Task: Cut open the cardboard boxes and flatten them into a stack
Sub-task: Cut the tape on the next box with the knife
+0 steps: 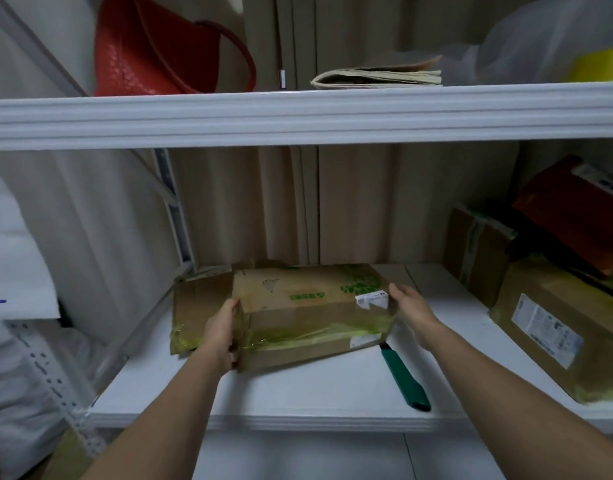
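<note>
Forearms outstretched; left hand grips box end, right hand spread flat against opposite end.

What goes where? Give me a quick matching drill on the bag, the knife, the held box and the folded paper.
1 bag
2 knife
3 held box
4 folded paper

A lower shelf, right of the held box
B upper shelf, left
C between both hands
D upper shelf, middle

Pairs: 1-B, 2-A, 3-C, 4-D
</note>
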